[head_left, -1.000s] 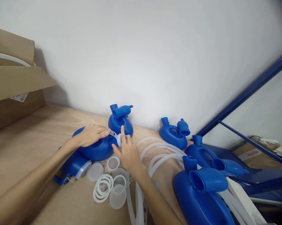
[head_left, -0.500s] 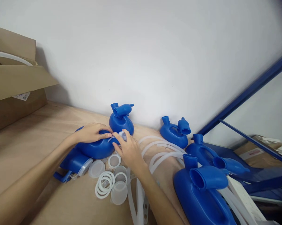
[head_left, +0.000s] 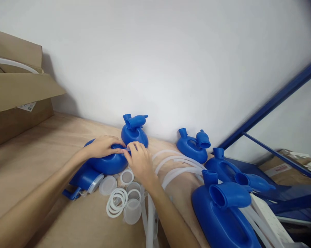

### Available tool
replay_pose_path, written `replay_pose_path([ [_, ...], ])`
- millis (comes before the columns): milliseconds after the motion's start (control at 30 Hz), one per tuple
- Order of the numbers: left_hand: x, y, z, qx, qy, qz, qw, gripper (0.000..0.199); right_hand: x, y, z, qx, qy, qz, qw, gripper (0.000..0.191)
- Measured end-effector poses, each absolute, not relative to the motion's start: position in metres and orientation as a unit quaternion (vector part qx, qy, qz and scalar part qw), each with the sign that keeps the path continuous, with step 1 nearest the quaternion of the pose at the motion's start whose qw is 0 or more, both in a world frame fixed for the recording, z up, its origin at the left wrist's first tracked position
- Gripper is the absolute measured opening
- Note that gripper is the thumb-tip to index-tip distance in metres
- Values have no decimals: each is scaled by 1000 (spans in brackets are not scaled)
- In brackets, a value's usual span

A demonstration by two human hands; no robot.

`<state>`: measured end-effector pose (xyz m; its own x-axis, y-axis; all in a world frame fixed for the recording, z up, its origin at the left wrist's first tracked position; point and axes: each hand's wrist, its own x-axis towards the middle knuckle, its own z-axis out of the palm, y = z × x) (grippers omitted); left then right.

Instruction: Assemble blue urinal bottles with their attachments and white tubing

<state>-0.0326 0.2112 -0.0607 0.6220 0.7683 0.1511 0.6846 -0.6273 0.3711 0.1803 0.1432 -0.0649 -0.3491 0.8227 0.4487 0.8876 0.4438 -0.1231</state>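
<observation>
1. Saw the blue plastic bottle (head_left: 110,164) resting on the brown tabletop (head_left: 75,220), left of centre, beneath both hands; looked smooth and rounded, with a wide mouth pointing lower left and a translucent lid (head_left: 95,183) over it.
2. Pinched a small translucent cap (head_left: 127,149) narrowly with the right hand (head_left: 141,162), above the bottle's right end; found it mostly hidden behind fingers.
3. Laid the left hand (head_left: 105,146) across the bottle's top, thumb and forefinger close together beside the cap; could not tell whether gripping it.
4. Noticed round translucent discs (head_left: 132,211) and overlapping flat white rings (head_left: 108,206) just in front, crowding the space below the right wrist.
5. Saw whitish tubing (head_left: 186,169) looped beyond the right wrist and more running beside the forearm.
6. Spotted another blue bottle (head_left: 133,137) close behind the hands, with three blue bottles (head_left: 190,150) farther right.
7. Saw an open cardboard box (head_left: 18,86) at far left, a white wall (head_left: 155,62) behind, and a blue metal rail (head_left: 269,106) at right.
</observation>
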Motion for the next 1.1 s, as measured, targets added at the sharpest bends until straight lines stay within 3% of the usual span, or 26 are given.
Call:
replay_pose_path([
  [133,-31,211,-61,891,412,146,127,51,176,149,-67,-539,-810,-88,213,17],
  [1100,-31,210,-58,890,399,150,160,57,172,148,-73,-541,-810,-107,200,32],
])
